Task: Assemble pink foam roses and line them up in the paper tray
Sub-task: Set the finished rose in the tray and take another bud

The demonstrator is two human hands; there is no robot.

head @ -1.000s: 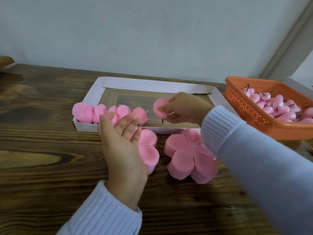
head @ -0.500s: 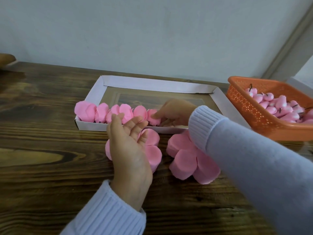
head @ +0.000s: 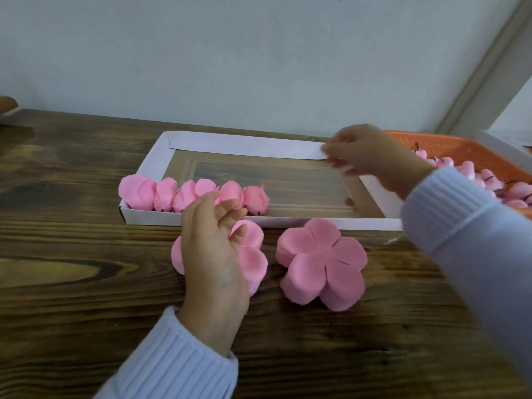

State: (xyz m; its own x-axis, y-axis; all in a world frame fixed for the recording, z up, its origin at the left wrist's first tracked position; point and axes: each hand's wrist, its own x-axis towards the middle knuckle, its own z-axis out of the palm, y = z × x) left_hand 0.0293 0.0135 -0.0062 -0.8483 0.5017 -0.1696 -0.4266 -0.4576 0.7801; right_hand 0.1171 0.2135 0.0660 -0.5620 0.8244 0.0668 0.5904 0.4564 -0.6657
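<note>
Head view, one moment recorded. The paper tray (head: 244,145) lies on the wooden bench (head: 72,269), its long side across the frame. A row of pink foam roses (head: 168,194) stands along the tray's near wall, six by count, packed side by side from the left corner; the rightmost rose (head: 255,198) ends the row about halfway along.

The left grip (head: 214,243) is held wide, fingers relaxed and slightly spread, holding nothing. It lies over the left petal stack (head: 253,254) on the bench just in front of the tray, and its fingertips overlap the near wall and the lower part of the row (contact with either cannot be confirmed).

The right petal stack (head: 321,260), five petals fanned, sits uncovered just beside the left one.

The right grip (head: 365,156) is over the tray's far right corner, well apart from the roses and next to the orange basket (head: 460,145), which holds pink buds (head: 518,192). That grip is blurred; whether it is wide, narrow or holding anything cannot be told.
</note>
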